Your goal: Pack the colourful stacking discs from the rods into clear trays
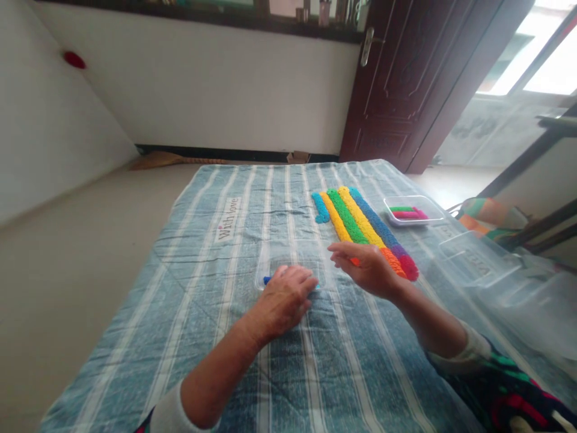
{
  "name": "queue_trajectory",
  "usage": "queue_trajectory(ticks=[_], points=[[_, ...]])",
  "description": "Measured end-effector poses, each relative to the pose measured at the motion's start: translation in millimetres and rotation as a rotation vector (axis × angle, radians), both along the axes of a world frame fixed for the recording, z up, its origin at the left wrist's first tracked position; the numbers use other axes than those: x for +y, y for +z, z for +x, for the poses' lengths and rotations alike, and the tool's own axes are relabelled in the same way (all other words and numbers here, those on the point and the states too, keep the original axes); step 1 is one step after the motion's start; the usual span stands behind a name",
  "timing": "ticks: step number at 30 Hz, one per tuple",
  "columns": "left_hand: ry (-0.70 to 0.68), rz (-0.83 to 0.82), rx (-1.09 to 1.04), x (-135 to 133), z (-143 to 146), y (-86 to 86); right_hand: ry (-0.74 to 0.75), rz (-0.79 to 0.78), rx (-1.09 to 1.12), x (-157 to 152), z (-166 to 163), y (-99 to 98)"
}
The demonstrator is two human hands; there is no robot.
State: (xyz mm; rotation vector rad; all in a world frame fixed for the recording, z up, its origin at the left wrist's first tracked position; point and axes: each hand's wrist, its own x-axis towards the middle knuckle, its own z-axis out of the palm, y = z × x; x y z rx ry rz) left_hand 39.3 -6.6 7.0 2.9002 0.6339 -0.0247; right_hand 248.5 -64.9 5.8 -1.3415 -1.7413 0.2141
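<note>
My left hand [286, 297] rests at the near edge of a clear plastic tray [293, 252], its fingers curled over something blue [267, 279] that pokes out on the left. My right hand [363, 264] hovers just right of the tray, fingers loosely bent, its fingertips near the lower end of a row of textured coloured strips [356, 219]. The strips lie side by side on the striped cloth: light blue, yellow, green, yellow, and blue running into purple, orange and red.
A blue striped cloth [234, 337] covers the table. A small clear tray [412, 211] with green and pink pieces sits at the back right. Clear plastic lids or trays [478, 258] lie at the right edge. A dark door [406, 78] stands behind.
</note>
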Motion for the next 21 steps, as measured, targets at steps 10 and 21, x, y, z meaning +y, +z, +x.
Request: queue_trajectory(ticks=[10, 21], points=[[-0.026, -0.03, 0.108, 7, 7, 11.7, -0.083, -0.095, -0.018, 23, 31, -1.7], [-0.006, -0.037, 0.14, 2, 4, 12.1, -0.339, -0.498, -0.647, 121, 47, 4.7]])
